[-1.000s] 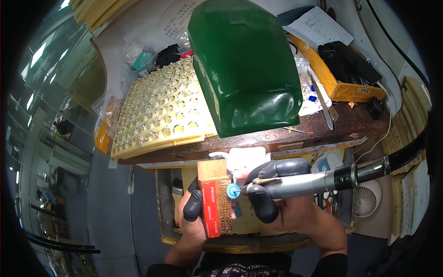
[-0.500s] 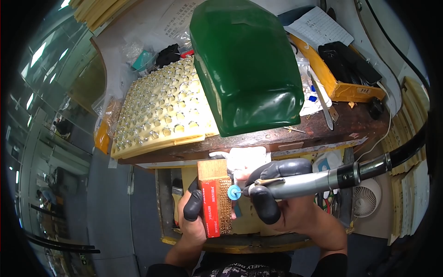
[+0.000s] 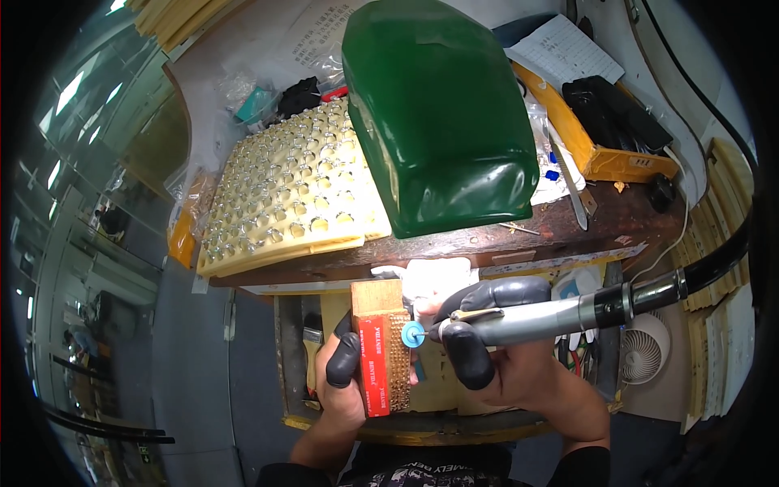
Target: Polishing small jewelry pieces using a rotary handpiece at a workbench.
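Note:
My left hand (image 3: 343, 375), with black covers on some of its fingers, is closed around a wooden block (image 3: 376, 297) with red tape along one side. Rows of small gold-coloured pieces (image 3: 399, 365) cover the block's right face. In my right hand (image 3: 479, 365), also wearing black finger covers, is a silver rotary tool handpiece (image 3: 527, 324) pointing left. The blue disc (image 3: 412, 334) on its tip sits against or very close to the upper part of the gold-coloured rows; exact contact cannot be made out.
Beyond my hands, a large green cover (image 3: 446, 122) overhangs the wooden bench edge (image 3: 560, 231). To its left lies a cream board (image 3: 357, 231) with rows of rings. An orange tray (image 3: 625, 165) holds dark items at right. Below are an open drawer (image 3: 287, 365) and a white fan (image 3: 645, 357).
The view has shifted slightly, moving the bench items a little rightward in the picture. Both grips stay the same, and the blue disc sits slightly higher in the picture beside the block.

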`<state>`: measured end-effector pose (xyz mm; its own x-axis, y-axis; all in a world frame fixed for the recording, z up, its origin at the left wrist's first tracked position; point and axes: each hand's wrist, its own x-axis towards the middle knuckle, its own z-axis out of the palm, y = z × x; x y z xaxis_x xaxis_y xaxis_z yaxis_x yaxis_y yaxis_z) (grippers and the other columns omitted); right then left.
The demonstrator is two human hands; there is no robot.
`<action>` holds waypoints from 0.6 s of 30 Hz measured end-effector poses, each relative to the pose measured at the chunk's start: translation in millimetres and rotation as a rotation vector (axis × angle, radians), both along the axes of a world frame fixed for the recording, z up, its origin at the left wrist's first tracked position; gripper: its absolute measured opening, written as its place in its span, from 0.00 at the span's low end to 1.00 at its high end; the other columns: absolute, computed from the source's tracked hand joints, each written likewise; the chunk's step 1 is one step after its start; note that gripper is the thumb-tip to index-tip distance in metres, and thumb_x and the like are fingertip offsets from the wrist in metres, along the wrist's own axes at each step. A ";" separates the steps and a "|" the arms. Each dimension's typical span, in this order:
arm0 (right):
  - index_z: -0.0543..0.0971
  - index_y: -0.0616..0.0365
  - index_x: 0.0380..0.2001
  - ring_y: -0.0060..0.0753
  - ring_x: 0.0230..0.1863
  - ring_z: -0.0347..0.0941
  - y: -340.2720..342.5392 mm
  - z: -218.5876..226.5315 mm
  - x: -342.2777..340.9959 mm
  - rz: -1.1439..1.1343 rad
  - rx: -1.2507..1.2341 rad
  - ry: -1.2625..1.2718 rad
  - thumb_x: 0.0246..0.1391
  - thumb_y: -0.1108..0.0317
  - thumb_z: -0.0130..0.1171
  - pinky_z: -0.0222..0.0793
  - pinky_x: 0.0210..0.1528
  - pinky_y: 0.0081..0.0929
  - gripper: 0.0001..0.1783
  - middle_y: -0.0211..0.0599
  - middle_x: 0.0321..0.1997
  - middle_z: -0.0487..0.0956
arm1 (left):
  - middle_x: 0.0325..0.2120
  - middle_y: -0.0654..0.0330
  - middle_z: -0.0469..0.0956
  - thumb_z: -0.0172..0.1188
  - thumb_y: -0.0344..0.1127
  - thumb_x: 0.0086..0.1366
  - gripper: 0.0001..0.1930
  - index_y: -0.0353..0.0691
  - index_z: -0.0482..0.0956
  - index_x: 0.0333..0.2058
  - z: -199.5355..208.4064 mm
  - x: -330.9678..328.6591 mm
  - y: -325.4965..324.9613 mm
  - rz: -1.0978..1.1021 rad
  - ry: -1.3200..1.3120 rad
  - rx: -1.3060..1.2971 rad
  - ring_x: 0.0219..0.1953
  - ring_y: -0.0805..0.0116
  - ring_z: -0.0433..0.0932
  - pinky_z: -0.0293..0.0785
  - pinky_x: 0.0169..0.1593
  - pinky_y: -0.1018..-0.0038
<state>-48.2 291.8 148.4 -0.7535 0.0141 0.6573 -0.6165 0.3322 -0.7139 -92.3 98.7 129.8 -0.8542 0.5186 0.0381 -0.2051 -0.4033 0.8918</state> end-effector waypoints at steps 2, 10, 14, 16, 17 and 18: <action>0.74 0.66 0.37 0.33 0.37 0.79 -3.2 -1.9 2.0 -0.014 -0.034 -0.015 0.57 0.74 0.58 0.76 0.40 0.29 0.07 0.45 0.37 0.80 | 0.41 0.47 0.76 0.48 0.52 0.67 0.33 0.26 0.63 0.57 -0.3 0.3 1.7 0.008 -0.007 -0.001 0.34 0.64 0.79 0.80 0.35 0.70; 0.70 0.66 0.39 0.37 0.37 0.81 -0.7 -3.8 0.7 0.002 0.013 0.052 0.57 0.77 0.56 0.78 0.41 0.33 0.09 0.45 0.35 0.79 | 0.41 0.47 0.76 0.52 0.58 0.65 0.38 0.27 0.61 0.59 5.9 7.6 6.6 0.081 0.040 -0.081 0.37 0.64 0.79 0.81 0.37 0.68; 0.69 0.67 0.39 0.37 0.35 0.81 -2.4 -4.1 0.1 -0.066 0.015 0.099 0.58 0.77 0.54 0.79 0.38 0.32 0.07 0.42 0.32 0.77 | 0.41 0.47 0.76 0.53 0.59 0.64 0.39 0.28 0.60 0.60 5.2 9.2 7.6 0.090 0.026 -0.068 0.37 0.65 0.79 0.81 0.38 0.68; 0.69 0.67 0.39 0.36 0.35 0.81 -2.8 -3.0 -0.1 -0.066 0.009 0.096 0.59 0.77 0.53 0.79 0.37 0.31 0.07 0.42 0.31 0.77 | 0.41 0.48 0.76 0.53 0.58 0.64 0.39 0.28 0.60 0.60 6.4 9.8 7.2 0.092 0.037 -0.085 0.38 0.64 0.79 0.81 0.38 0.68; 0.69 0.67 0.39 0.36 0.34 0.81 -2.8 -2.8 -0.5 -0.071 0.026 0.104 0.59 0.77 0.53 0.78 0.37 0.31 0.07 0.42 0.30 0.77 | 0.41 0.48 0.76 0.53 0.58 0.64 0.39 0.28 0.60 0.60 6.8 10.1 7.2 0.094 0.038 -0.085 0.38 0.64 0.79 0.81 0.38 0.68; 0.68 0.67 0.40 0.36 0.34 0.81 -2.7 -2.9 -0.8 -0.078 0.044 0.112 0.59 0.77 0.53 0.78 0.37 0.31 0.08 0.42 0.30 0.77 | 0.41 0.48 0.76 0.53 0.58 0.65 0.39 0.28 0.60 0.60 6.6 10.5 7.4 0.095 0.036 -0.087 0.38 0.64 0.79 0.81 0.38 0.68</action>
<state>-49.0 289.1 145.5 -0.6730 0.0391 0.7386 -0.6627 0.4117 -0.6256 -81.8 106.1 136.4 -0.8986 0.4380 0.0283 -0.1366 -0.3404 0.9303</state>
